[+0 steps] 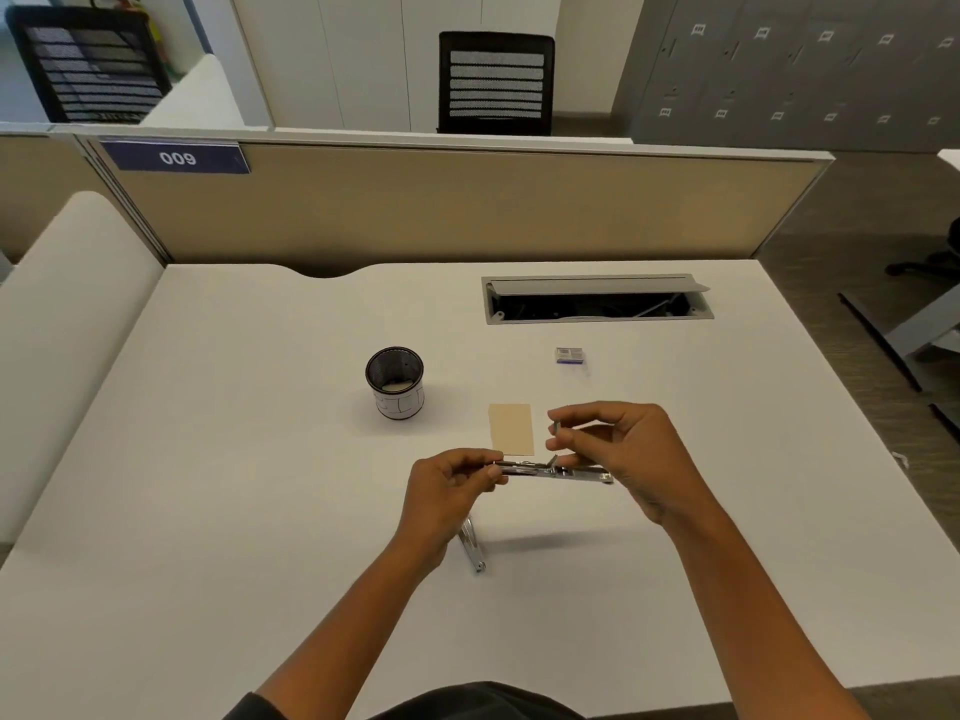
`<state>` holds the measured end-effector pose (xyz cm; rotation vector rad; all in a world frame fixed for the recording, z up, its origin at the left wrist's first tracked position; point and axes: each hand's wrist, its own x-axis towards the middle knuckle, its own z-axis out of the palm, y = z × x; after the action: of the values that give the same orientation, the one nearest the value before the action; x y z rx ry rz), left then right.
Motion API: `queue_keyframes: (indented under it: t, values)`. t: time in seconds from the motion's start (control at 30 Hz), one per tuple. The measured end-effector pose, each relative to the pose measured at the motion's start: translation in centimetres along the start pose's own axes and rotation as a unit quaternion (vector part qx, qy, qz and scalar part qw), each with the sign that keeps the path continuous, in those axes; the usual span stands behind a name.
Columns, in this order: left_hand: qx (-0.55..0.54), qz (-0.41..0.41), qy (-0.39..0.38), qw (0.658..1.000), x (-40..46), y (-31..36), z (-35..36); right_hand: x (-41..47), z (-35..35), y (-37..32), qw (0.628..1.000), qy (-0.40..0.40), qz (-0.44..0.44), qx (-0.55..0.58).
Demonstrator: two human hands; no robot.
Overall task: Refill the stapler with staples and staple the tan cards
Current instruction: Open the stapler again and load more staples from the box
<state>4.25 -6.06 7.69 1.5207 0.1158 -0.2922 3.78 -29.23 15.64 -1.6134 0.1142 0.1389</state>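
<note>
My left hand [451, 478] pinches the left end of the stapler [553, 471], fingers curled round the metal rail. The stapler is swung open and held above the desk [260, 459], its silver rail lying level between my hands; a second metal arm hangs down below my left hand, its tip close to the desk top. My right hand [621, 449] steadies the right part of the rail with its lower fingers. Its thumb and forefinger pinch a small dark piece just above the rail; too small to tell whether it is a strip of staples.

Cards [511, 429]: tan, lying flat on the desk just beyond the stapler, between my two hands. Only the top face shows.

Staple box [570, 355]: small, farther off and to the right of the cards, well apart from them.

Mesh cup [396, 381]: upright, left of the cards and a little farther.

Cable tray [597, 299]: far right of the desk, lid raised.
</note>
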Motion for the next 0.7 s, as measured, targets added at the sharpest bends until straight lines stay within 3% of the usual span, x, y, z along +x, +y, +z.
queue_keyframes:
  t: [0.13,0.33,0.5,0.7]
  values:
    - [-0.014,0.012,0.006,1.000,-0.3,0.9,-0.4,0.3,1.5,-1.2,0.973,0.020,-0.103,-0.204]
    - [-0.030,0.022,0.012,0.999,-0.6,1.2,-0.9,0.2,3.0,-1.2,0.869,0.000,-0.190,-0.456]
    - [-0.038,0.025,0.024,0.999,-0.9,1.4,-1.1,0.3,3.7,-0.6,0.837,-0.017,-0.211,-0.504]
    - [-0.050,0.027,0.034,0.998,-1.3,1.8,-1.3,0.3,4.0,-0.2,0.827,-0.023,-0.223,-0.515]
